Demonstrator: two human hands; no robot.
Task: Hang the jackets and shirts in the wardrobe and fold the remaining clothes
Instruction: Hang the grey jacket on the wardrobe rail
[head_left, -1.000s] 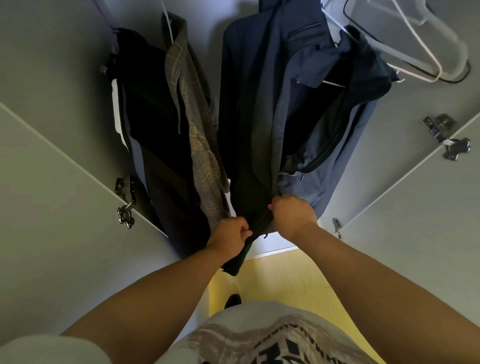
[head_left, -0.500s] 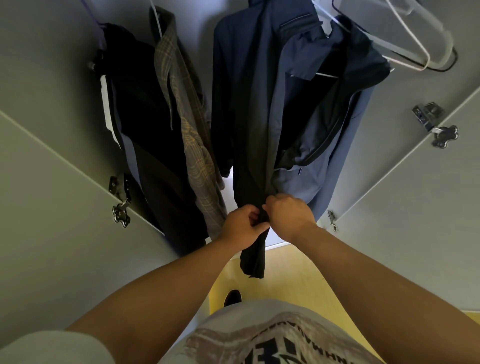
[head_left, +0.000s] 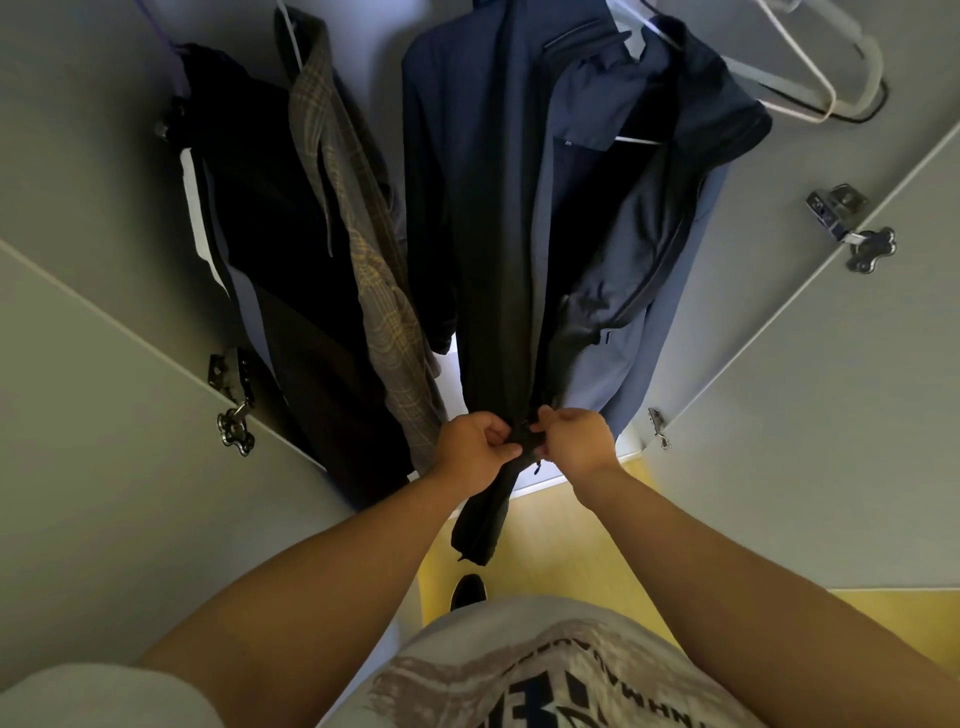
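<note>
Dark navy jacket (head_left: 467, 208): smooth, matte woven cloth, long and narrow as it hangs in the middle of the open wardrobe; its lower front edge is drawn out toward the person, and the hem tip dangles below the hands.
Grey-blue jacket (head_left: 628, 280): thinner cloth with a slight sheen and a dark zip line curving across it; it hangs just beside the navy one, on its right and touching it.
Plaid garment (head_left: 363, 249): brown cloth with yellow checks, softly creased, hanging left of the navy jacket.
Black garment (head_left: 270, 218): very dark, with a pale stripe along one edge, furthest left.
Empty hangers (head_left: 810, 67): thin curved loops, pale and black, at the upper right.
Wardrobe doors (head_left: 104, 415): flat, pale grey panels swung open on both sides, with shiny metal hinges (head_left: 852, 228).
Floor (head_left: 561, 540): smooth and yellow, with a dark shoe toe (head_left: 467, 590) on it.
Left hand (head_left: 475, 449): fingers curled, clamped on the navy jacket's front edge near the hem.
Right hand (head_left: 576, 441): thumb and fingertips pinching the same edge from the other side; whether they hold a zip part I cannot tell.
Hands together: almost touching, only the dark strip of cloth between them.
</note>
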